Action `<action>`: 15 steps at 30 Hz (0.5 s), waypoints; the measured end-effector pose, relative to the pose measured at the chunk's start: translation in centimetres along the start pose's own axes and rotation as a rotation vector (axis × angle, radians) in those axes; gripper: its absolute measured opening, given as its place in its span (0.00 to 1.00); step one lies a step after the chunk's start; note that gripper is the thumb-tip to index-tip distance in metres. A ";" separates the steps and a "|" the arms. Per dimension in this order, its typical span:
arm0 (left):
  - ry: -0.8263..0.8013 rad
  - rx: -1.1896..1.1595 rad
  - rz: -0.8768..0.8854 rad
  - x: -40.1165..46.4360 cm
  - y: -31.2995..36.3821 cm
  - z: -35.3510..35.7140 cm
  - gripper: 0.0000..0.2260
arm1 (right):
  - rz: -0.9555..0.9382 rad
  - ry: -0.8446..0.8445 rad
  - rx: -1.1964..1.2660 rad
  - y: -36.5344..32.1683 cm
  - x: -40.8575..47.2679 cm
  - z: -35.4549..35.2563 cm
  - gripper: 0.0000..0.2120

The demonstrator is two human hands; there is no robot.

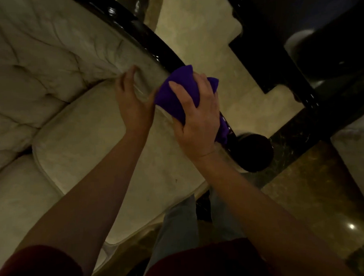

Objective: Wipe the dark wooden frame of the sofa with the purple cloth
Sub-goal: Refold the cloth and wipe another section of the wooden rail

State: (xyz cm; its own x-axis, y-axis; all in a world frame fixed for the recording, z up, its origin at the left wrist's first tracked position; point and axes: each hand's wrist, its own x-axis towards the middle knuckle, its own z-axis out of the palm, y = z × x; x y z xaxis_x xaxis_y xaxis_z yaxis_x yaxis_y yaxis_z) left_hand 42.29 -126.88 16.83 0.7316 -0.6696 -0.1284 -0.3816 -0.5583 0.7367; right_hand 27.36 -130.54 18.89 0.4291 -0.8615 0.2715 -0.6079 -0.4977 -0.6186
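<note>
A glossy dark wooden frame (145, 38) runs diagonally along the sofa's armrest from the top centre down to a rounded end (254, 153). My right hand (197, 116) presses a bunched purple cloth (175, 92) onto the frame about midway along it. A fold of the cloth hangs down past my palm. My left hand (131, 100) rests beside it on the cream padded arm of the sofa (55, 66), fingers spread and curled against the upholstery, holding nothing.
A cream seat cushion (107, 157) lies under my arms. A dark wooden table (297, 39) stands to the upper right, across a strip of pale marble floor (204, 38). My legs in light trousers (180, 225) stand at the sofa's front edge.
</note>
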 end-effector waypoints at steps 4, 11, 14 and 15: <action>0.044 0.048 -0.013 2.7 -1.5 -1.5 0.37 | -0.014 -0.047 -0.083 -0.6 1.6 0.8 0.31; 0.119 0.068 -0.017 7.0 -3.3 -3.6 0.39 | 0.016 -0.087 -0.168 -2.0 7.0 2.7 0.35; 0.081 0.086 -0.004 7.8 -3.4 -4.2 0.37 | -0.033 -0.134 -0.202 -2.8 9.3 3.6 0.35; 0.064 0.085 -0.001 7.9 -3.4 -4.3 0.37 | -0.047 -0.154 -0.214 -3.1 9.9 4.0 0.35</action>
State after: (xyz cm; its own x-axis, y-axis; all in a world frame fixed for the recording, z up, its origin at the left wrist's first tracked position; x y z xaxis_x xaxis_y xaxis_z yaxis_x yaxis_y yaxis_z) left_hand 51.81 -128.18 16.15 0.7659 -0.6374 -0.0845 -0.4252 -0.6008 0.6769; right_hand 36.14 -137.09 20.59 0.5464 -0.8199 0.1708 -0.7054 -0.5605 -0.4339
